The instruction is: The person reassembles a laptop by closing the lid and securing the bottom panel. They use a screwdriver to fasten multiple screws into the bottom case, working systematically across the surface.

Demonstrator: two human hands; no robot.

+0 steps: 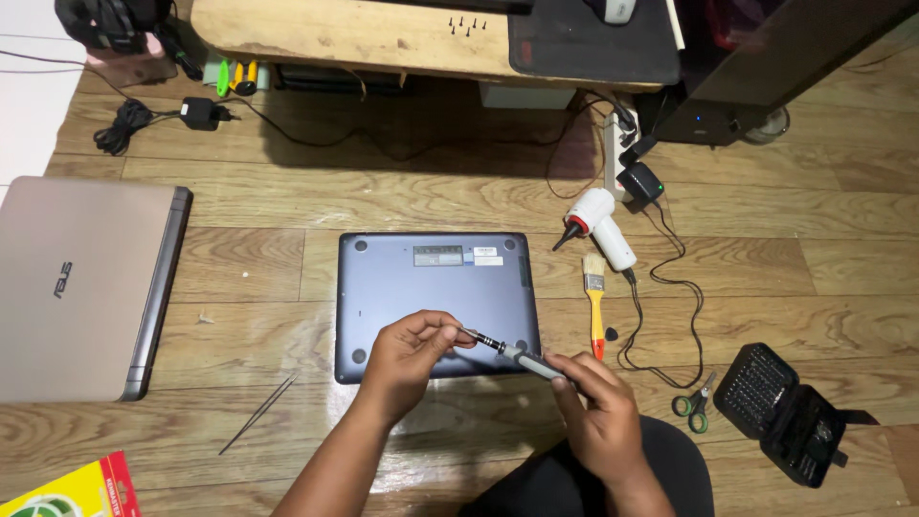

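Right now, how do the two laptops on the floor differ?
The blue laptop lies bottom side up under the hands, its underside and rubber feet showing; the gold laptop lies lid up at the left, untouched. The gold laptop looks larger and is cut off by the frame edge. Both are closed and flat on the wooden floor.

Upturned laptop [436, 302] flat on the floor [766, 239], centre of view. Over its near edge, screwdriver [522, 356], tip end pinched in left hand [407, 354], handle in right hand [598, 407]. Left of the laptop, tweezers [258, 414]; farther left, a second closed laptop [81, 287]. Right of the laptop, brush [595, 302], with blower [598, 225] just behind it. Farther right and nearer, scissors [694, 402], then open bit case [785, 412]. Behind the laptop, low counter [364, 33], with screws [466, 24] on it.
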